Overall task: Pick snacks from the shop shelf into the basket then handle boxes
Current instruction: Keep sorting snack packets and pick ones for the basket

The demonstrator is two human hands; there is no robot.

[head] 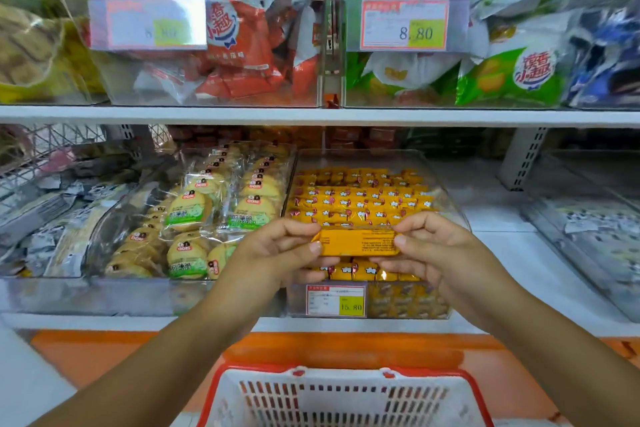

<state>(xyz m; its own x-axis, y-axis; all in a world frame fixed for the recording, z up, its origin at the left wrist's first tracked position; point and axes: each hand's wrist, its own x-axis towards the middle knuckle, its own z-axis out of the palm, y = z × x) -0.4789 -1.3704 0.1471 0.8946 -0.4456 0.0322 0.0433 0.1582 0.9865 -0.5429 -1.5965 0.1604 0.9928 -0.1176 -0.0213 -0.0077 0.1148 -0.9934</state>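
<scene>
A yellow snack bar (356, 242) is held level between both hands, its printed back facing me. My left hand (277, 253) pinches its left end and my right hand (436, 246) pinches its right end. The bar hovers over the front of a clear bin (446, 302) packed with rows of the same yellow snacks (360, 198). Below, at the bottom of the view, sits a white basket with a red rim (346, 399); its visible part holds nothing.
A clear bin of round biscuits in green-labelled packs (194, 218) stands left of the yellow bin. The upper shelf (311, 114) carries bins of red chip bags (239, 45) and green chip bags (509, 76). An orange ledge (104, 354) runs under the lower shelf.
</scene>
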